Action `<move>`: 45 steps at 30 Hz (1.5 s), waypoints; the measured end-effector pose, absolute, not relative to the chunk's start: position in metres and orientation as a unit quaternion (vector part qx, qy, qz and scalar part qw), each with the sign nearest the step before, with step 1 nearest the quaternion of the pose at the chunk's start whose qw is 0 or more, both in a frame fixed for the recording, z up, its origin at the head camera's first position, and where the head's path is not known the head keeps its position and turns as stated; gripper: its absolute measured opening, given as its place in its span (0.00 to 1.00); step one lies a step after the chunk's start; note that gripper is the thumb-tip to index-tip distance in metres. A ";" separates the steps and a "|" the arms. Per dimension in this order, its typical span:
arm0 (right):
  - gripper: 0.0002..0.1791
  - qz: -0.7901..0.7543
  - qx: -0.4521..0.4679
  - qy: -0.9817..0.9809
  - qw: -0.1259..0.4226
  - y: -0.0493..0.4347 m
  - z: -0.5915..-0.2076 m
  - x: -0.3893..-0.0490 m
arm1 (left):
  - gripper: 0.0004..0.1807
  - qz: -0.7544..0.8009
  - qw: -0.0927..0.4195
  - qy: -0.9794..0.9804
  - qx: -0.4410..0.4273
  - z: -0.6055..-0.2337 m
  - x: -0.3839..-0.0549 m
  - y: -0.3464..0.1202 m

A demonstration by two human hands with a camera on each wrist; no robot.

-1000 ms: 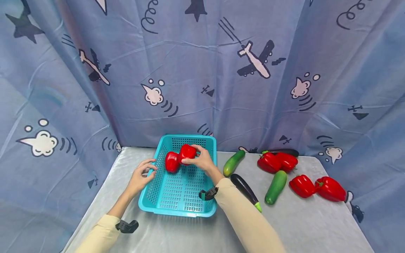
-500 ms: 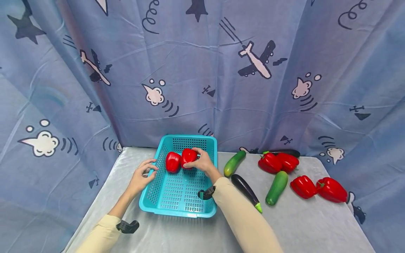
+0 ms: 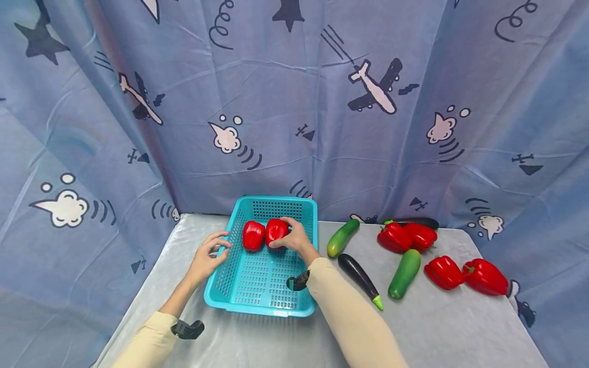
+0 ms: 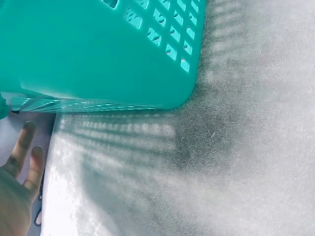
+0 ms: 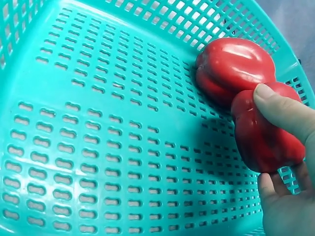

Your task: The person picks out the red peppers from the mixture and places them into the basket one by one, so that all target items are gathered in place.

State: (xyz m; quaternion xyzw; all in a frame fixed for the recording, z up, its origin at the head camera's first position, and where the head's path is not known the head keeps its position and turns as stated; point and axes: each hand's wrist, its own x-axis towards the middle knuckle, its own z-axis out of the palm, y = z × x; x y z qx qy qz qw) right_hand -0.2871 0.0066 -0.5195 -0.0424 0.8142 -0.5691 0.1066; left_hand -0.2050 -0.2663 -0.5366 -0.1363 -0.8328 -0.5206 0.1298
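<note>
My right hand (image 3: 296, 238) grips a red bell pepper (image 3: 276, 233) inside the turquoise basket (image 3: 261, 310). In the right wrist view, the thumb lies over the held pepper (image 5: 266, 132) and fingertips show at its lower side. Just left of it, a second red bell pepper (image 3: 253, 236) rests in the basket, close against the held one. Beside the basket's left wall is my left hand (image 3: 205, 259), its fingers loosely bent with nothing between them. The left wrist view shows two of its fingers (image 4: 20, 147) near the basket's outer wall (image 4: 98, 59).
Right of the basket lie a cucumber (image 3: 343, 238), an eggplant (image 3: 359, 278) and another cucumber (image 3: 405, 274). Several more red bell peppers (image 3: 444, 272) lie farther right, with a second eggplant (image 3: 417, 222) at the back. A patterned curtain (image 3: 285, 128) hangs behind the table (image 3: 442, 327).
My right hand has lowered the bell pepper slightly toward the near side and down into the basket, beside the other pepper. The left hand has kept its place by the basket.
</note>
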 end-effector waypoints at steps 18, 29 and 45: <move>0.46 -0.547 -0.024 0.830 0.109 0.003 -0.523 -0.289 | 0.07 -0.518 0.122 -0.836 -0.134 -0.505 -0.191 -0.256; 0.48 -0.538 -0.022 0.835 0.114 0.000 -0.529 -0.291 | 0.07 -0.524 0.115 -0.833 -0.136 -0.504 -0.190 -0.256; 0.51 -0.526 -0.034 0.841 0.124 0.000 -0.529 -0.291 | 0.08 -0.524 0.115 -0.833 -0.137 -0.503 -0.190 -0.255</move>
